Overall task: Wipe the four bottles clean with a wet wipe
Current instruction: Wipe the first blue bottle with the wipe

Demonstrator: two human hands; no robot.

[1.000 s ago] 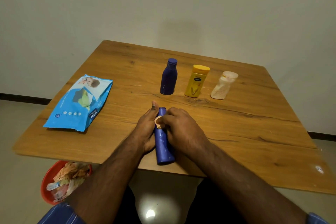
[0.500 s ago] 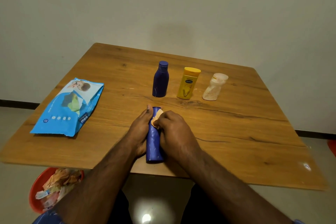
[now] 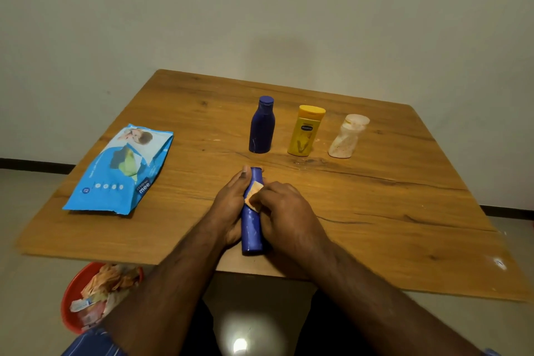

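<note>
Blue bottle (image 3: pixel 252 222) lies on its side at lower centre of the frame, near the front edge of the worktop (image 3: pixel 390 211), likely so its length is open to rubbing. Left hand (image 3: pixel 231 205) curls its grip round the bottle's left flank, steadying it against rolling. Right hand (image 3: pixel 284 206) pinches a small stained wipe (image 3: pixel 253 193) against the bottle's upper part. Dark blue bottle (image 3: pixel 261 126), yellow bottle (image 3: pixel 305 131) and pale bottle (image 3: pixel 348 136) stand in a row further back, apparently waiting their turn. Wipe pack (image 3: pixel 121 170) at left; red bin (image 3: pixel 72 295) of used wipes below, lower left.
</note>
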